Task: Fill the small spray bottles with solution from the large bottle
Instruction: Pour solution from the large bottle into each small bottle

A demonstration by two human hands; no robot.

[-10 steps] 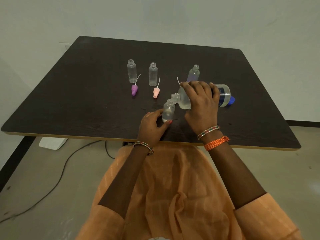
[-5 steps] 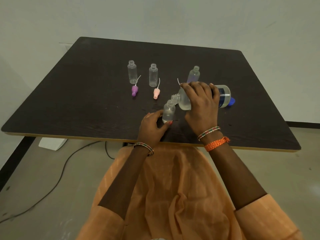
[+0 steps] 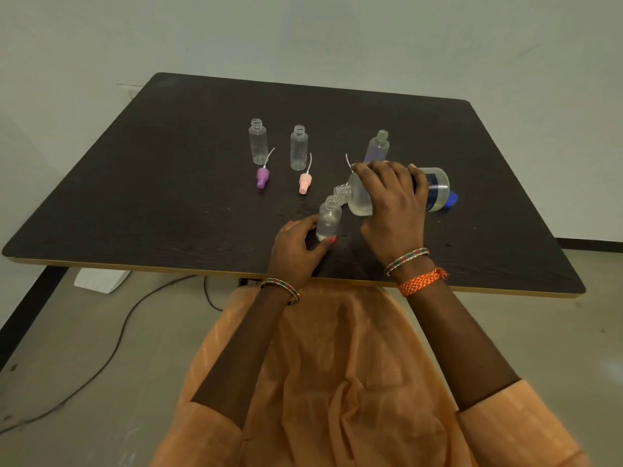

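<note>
My right hand (image 3: 392, 203) grips the large clear bottle (image 3: 435, 188), tipped on its side with its neck over the mouth of a small spray bottle (image 3: 329, 217). My left hand (image 3: 296, 247) holds that small bottle upright at its base on the dark table (image 3: 168, 197). Three more small open bottles stand further back: one at the left (image 3: 258, 141), one in the middle (image 3: 298, 148), one at the right (image 3: 378, 147). A purple spray cap (image 3: 262, 176) and a pink spray cap (image 3: 305, 182) lie in front of the first two.
A blue cap (image 3: 451, 199) lies on the table behind the large bottle's base. A thin white tube (image 3: 349, 163) shows just behind my right hand. Below the table's near edge are my orange-clad lap, a black cable (image 3: 111, 352) and a white block (image 3: 101, 279) on the floor.
Hardly anything differs: both hands keep their hold and the large bottle stays tipped over the small one, with only a slight shift of the view.
</note>
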